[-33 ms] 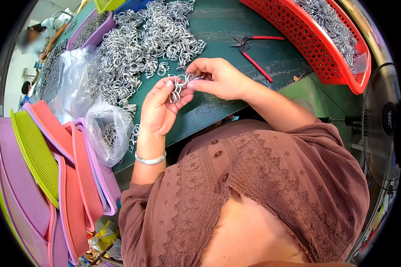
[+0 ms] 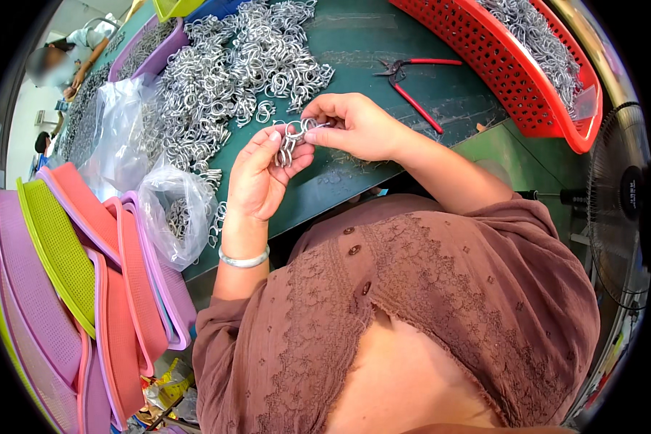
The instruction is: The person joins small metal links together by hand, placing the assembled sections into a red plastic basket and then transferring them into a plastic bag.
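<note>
My left hand (image 2: pixel 257 168) is closed on a small bunch of silver metal rings (image 2: pixel 287 152), which hang between its thumb and fingers. Close beside it, my right hand (image 2: pixel 351 129) pinches another ring of the same linked bunch (image 2: pixel 305 127) between thumb and forefinger. The fingertips hide part of these rings. Just beyond my hands lies a large heap of grey metal rings (image 2: pixel 246 58) on the dark green table (image 2: pixel 354 43). A pair of red-handled pliers (image 2: pixel 416 87) lies with spread handles to the right of the heap.
At the right stands a red perforated basket (image 2: pixel 510 87) of metal pieces, with a black fan (image 2: pixel 622 188) nearby. A clear plastic bag (image 2: pixel 170 217) of rings sits left of my forearm. Stacked coloured baskets (image 2: pixel 58 253) fill the left side. Another person (image 2: pixel 65 65) sits at far left.
</note>
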A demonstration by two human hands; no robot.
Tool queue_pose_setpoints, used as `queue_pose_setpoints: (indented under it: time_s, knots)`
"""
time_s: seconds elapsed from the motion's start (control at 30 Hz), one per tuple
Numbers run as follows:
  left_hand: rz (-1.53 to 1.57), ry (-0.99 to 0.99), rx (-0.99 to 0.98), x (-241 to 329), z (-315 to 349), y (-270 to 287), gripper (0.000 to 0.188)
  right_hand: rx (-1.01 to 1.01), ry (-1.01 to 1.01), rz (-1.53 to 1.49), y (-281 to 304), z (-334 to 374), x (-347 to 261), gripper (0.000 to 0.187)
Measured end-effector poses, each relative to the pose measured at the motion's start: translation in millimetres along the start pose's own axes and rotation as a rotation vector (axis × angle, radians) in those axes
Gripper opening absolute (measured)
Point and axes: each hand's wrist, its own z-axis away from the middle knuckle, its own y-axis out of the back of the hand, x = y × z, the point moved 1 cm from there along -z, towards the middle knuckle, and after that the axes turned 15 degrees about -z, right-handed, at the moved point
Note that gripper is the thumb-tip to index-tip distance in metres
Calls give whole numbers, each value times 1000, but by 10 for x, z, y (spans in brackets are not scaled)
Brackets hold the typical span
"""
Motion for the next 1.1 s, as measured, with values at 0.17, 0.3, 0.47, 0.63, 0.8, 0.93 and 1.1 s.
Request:
queue_pose_setpoints:
  time_s: [0.17, 0.3, 0.47, 0.63, 0.8, 0.93, 1.1]
  knots:
    - [-175, 2, -1, -1, 13, 48, 25, -29, -61, -105, -19, 0, -31, 20]
    - [-290, -46, 42, 29, 36, -66, 27, -20, -152, -138, -25, 6, -107, 17]
    - [-520, -107, 70, 19, 39, -113, 29, -15, -39, -115, 25, 1, -29, 17]
    - [-381, -64, 23, 21, 22, -96, 29, -37, -9, -8, 82, 3, -51, 20]
    - [-276, -83, 4, 8, 9, -113, 21, -36, 22, -150, 66, -9, -72, 19]
    - [-240, -77, -15, 11, -7, -109, 19, -34, -149, -211, 84, 0, -116, 17]
    - [-201, -36, -2, -11, -28, -84, 18, -14, -230, -262, 85, 2, -112, 15]
